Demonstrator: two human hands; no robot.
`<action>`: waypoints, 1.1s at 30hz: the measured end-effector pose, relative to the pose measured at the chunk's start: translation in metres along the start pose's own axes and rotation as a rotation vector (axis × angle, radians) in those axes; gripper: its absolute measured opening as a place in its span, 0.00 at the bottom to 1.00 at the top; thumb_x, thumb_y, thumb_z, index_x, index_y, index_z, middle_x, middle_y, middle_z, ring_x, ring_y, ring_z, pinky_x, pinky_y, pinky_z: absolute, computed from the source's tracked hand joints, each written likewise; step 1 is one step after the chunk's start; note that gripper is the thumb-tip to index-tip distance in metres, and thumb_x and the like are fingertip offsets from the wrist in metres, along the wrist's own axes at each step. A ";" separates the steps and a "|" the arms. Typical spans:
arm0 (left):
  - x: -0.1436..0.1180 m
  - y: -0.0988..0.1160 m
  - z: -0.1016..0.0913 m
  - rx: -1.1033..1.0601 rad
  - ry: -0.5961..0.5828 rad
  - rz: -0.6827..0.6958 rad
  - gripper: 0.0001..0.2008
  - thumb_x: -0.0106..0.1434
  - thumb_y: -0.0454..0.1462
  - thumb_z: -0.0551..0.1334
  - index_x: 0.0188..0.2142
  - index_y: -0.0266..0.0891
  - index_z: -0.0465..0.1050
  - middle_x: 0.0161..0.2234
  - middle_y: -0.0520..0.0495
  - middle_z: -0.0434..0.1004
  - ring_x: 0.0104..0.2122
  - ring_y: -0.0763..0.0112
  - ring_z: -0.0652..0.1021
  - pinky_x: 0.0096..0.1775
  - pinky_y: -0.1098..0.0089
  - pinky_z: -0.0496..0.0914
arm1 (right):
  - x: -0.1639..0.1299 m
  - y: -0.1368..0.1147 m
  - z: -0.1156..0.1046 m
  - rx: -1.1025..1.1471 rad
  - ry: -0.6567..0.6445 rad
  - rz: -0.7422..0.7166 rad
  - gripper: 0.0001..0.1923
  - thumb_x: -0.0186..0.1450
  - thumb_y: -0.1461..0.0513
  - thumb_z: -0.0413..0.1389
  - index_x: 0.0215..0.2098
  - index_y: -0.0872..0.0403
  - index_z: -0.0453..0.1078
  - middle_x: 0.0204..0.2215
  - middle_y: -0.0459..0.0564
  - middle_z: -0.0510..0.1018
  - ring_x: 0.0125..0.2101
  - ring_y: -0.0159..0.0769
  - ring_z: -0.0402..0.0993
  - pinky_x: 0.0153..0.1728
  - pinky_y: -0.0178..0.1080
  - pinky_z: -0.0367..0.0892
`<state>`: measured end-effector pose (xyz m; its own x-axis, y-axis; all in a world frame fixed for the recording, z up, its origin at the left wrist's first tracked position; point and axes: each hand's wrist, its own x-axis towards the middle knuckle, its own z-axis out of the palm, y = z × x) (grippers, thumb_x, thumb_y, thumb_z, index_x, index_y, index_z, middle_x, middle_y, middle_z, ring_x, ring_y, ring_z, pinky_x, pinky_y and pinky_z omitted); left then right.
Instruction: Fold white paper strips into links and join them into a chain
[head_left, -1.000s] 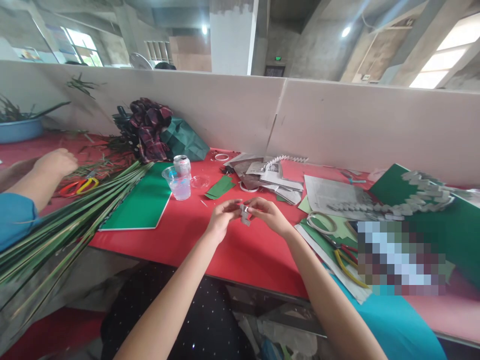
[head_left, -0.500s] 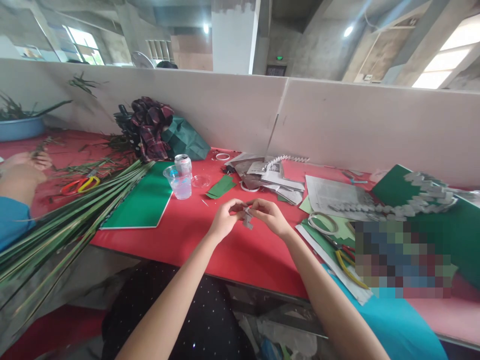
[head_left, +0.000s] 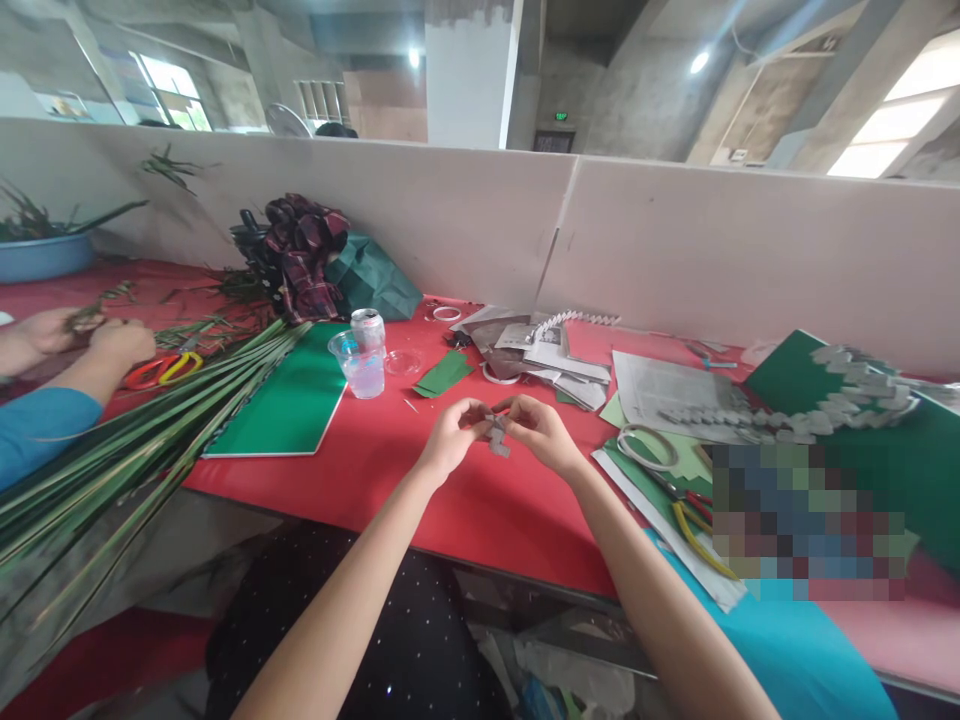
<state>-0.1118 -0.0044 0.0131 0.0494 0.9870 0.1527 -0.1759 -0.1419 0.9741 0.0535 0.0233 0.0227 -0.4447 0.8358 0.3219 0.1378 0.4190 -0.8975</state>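
Between my fingertips, above the red tabletop [head_left: 390, 490], is a small folded piece of grey paper [head_left: 499, 443]; its lower end hangs free. My left hand [head_left: 451, 437] pinches it from the left, thumb against forefinger. My right hand [head_left: 537, 430] pinches its other side, and the fingers partly cover the upper end. Beyond my hands lie green paper pieces [head_left: 444, 373] and a stack of cut newspaper strips [head_left: 574, 378]. A zigzag chain of folded paper [head_left: 574, 320] rests behind the strips.
To the left stand a plastic cup [head_left: 364, 372] and a can [head_left: 368, 328], near a green notebook [head_left: 277, 410] and long green leaves [head_left: 142, 450]. Yellow-handled pliers [head_left: 701, 540] and a tape roll [head_left: 646, 447] lie right. A co-worker's hands [head_left: 120, 342] handle plant bits at far left.
My hands stay in nearly the same place, with the paper piece shifted very slightly between the fingers. At far left, the co-worker's hands and blue sleeve have moved right, toward the scissors.
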 end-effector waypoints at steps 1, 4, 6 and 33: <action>0.000 0.000 0.000 0.009 0.003 0.008 0.09 0.53 0.37 0.67 0.32 0.36 0.70 0.30 0.47 0.73 0.32 0.69 0.76 0.37 0.65 0.75 | 0.000 0.000 0.000 -0.015 0.006 -0.002 0.12 0.59 0.57 0.55 0.24 0.53 0.58 0.39 0.53 0.76 0.34 0.36 0.72 0.35 0.38 0.68; 0.000 -0.001 0.000 0.032 -0.001 0.029 0.09 0.53 0.38 0.66 0.31 0.36 0.70 0.30 0.47 0.74 0.32 0.69 0.76 0.37 0.65 0.75 | 0.000 -0.001 0.000 -0.034 0.014 -0.008 0.11 0.59 0.58 0.56 0.24 0.53 0.59 0.38 0.53 0.76 0.34 0.37 0.72 0.35 0.39 0.68; 0.000 -0.002 0.000 0.040 -0.006 0.039 0.09 0.53 0.38 0.66 0.32 0.36 0.70 0.31 0.47 0.74 0.33 0.68 0.77 0.37 0.65 0.75 | 0.000 -0.002 0.001 -0.024 0.016 -0.008 0.11 0.59 0.58 0.56 0.24 0.53 0.59 0.38 0.53 0.77 0.34 0.37 0.73 0.35 0.38 0.68; -0.009 -0.009 0.010 0.351 0.175 0.202 0.08 0.61 0.39 0.59 0.36 0.37 0.74 0.27 0.45 0.79 0.26 0.64 0.79 0.32 0.68 0.71 | -0.003 -0.002 0.019 -0.052 0.133 -0.065 0.13 0.64 0.52 0.51 0.27 0.50 0.57 0.29 0.49 0.75 0.31 0.37 0.73 0.36 0.41 0.70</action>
<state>-0.1008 -0.0129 0.0041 -0.1247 0.9303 0.3450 0.1812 -0.3205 0.9298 0.0382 0.0130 0.0177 -0.3339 0.8442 0.4193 0.1592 0.4890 -0.8576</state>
